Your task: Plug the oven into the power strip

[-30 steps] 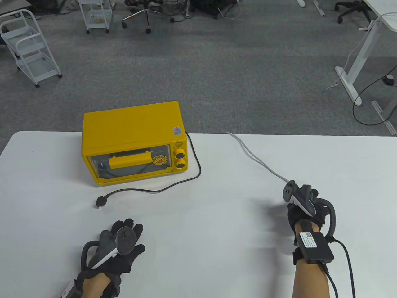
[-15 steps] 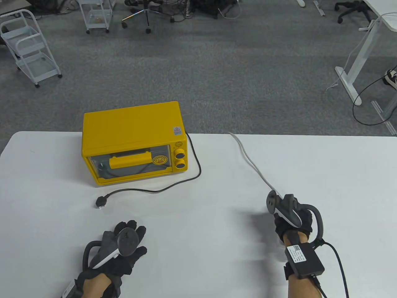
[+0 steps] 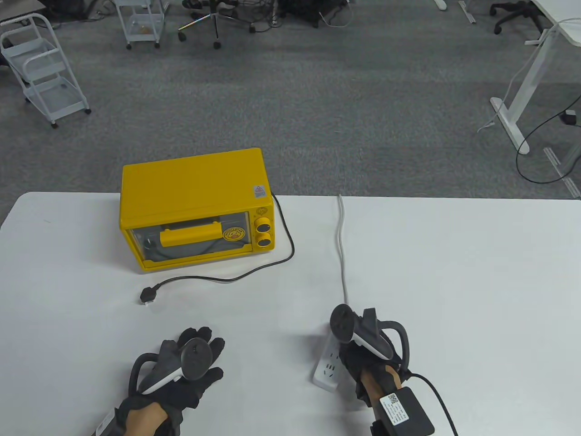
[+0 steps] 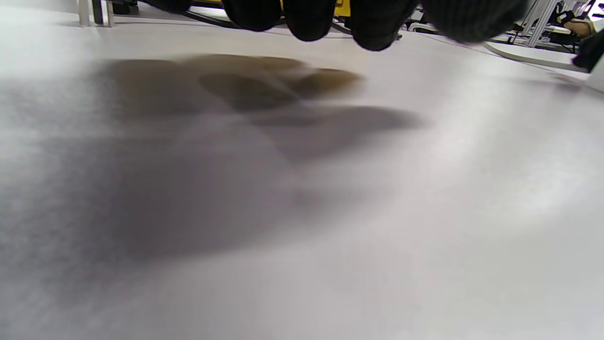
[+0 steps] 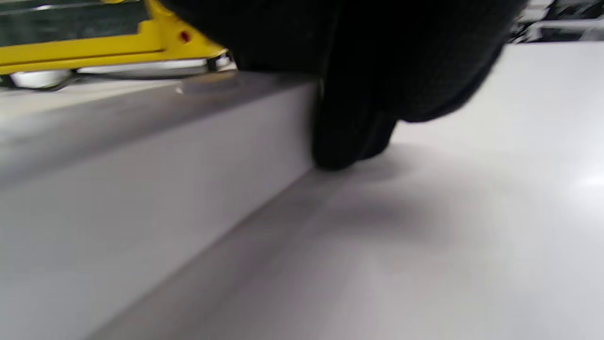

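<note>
1. Both of my hands are low at the near edge of the white table [image 3: 454, 272], each with a tracker strapped across its back.
2. My left hand [image 3: 181, 372] lies palm down at the near left, forearm angling in from the bottom edge, fingers [image 3: 199, 338] stretched forward and slightly fanned, gripping nothing.
3. From the left wrist view, my fingertips [image 4: 306, 19] hang just over the tabletop with their shadow beneath; I cannot tell whether they touch it.
4. My right hand [image 3: 363, 359] sits at the near centre-right, wrist bent leftward, on the white power strip [image 3: 327, 368], which lies on the table with its sockets facing up.
5. In the right wrist view, my gloved fingers [image 5: 349, 132] curl down over the strip's long side wall, pressed against it, one tip reaching the tabletop.
6. The strip's grey cable [image 3: 341, 245] runs almost straight away from my right hand to the far table edge.
7. The yellow toaster oven [image 3: 195, 209] stands at the far left, door facing me.
8. Its black cord [image 3: 272, 263] loops around the right side and ends at the black plug [image 3: 148, 295], lying loose on the table ahead of my left hand, well apart from the strip.
</note>
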The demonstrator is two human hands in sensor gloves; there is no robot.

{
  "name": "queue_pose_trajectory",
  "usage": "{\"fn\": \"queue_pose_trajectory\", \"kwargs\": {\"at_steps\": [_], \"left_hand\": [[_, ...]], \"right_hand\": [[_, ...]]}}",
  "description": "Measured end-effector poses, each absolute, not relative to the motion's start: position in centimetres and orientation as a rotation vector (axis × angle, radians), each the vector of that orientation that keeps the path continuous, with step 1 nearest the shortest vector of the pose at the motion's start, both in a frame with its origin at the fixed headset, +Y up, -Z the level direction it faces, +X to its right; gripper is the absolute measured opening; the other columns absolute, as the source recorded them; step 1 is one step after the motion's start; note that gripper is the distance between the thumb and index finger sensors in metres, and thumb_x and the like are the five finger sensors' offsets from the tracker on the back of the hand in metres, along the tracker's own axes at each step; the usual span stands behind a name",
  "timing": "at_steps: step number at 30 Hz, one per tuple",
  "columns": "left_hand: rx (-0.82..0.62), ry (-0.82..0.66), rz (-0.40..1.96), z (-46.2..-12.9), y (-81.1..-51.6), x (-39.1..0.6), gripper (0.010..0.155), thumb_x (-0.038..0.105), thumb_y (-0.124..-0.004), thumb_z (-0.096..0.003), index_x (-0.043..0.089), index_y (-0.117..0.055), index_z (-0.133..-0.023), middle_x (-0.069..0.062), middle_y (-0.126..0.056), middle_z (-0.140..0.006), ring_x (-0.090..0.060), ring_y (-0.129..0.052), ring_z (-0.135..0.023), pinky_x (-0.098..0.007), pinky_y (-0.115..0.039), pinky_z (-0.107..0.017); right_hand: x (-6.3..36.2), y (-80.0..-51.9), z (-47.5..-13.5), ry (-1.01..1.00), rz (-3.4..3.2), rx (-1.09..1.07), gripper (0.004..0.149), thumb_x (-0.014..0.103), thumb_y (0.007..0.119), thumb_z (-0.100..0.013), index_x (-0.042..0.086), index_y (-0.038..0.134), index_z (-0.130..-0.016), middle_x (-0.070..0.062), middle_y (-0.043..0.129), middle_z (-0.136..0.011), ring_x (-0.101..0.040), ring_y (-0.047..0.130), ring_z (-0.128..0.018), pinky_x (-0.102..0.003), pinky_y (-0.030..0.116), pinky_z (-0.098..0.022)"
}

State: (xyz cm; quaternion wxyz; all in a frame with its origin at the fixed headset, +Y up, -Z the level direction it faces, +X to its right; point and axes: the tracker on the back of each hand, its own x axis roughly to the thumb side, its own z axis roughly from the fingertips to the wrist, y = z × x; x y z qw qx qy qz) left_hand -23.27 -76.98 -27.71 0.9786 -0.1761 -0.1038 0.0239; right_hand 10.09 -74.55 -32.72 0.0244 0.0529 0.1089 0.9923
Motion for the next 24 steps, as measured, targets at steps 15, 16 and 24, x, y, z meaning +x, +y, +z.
{"fn": "queue_pose_trajectory", "kwargs": {"at_steps": [15,16,24], "left_hand": [[-0.385,-0.183,0.068,-28.0,-77.2,-24.0,0.073,0.058,-0.063,-0.0446,0.04,-0.051,-0.114,0.002,-0.037,-0.131,-0.036,-0.038,-0.122,-0.067,-0.041,-0.081],[-0.379,-0.18,0.067,-27.9,-77.0,-24.1,0.073,0.058,-0.062,-0.0445,0.04,-0.051,-0.114,0.003,-0.036,-0.131,-0.036,-0.038,-0.122,-0.067,-0.041,-0.081],[-0.343,-0.139,0.107,-28.4,-76.9,-25.5,0.072,0.057,-0.063,-0.0449,0.04,-0.052,-0.114,0.003,-0.038,-0.131,-0.036,-0.04,-0.122,-0.067,-0.041,-0.081]], "right_hand": [[2.2,-74.8,-30.7,0.422,3.187,0.476,0.068,0.03,0.082,-0.044,0.024,0.057,-0.108,-0.008,0.074,-0.101,-0.025,0.087,-0.086,-0.052,0.072,-0.066],[2.0,-74.9,-30.4,0.369,3.203,0.485,0.069,0.033,0.081,-0.043,0.024,0.058,-0.107,-0.007,0.077,-0.098,-0.022,0.09,-0.082,-0.051,0.074,-0.065],[1.5,-75.6,-30.1,0.166,3.286,0.419,0.063,0.041,0.081,-0.042,0.034,0.065,-0.103,-0.005,0.091,-0.076,-0.015,0.097,-0.059,-0.048,0.08,-0.057]]}}
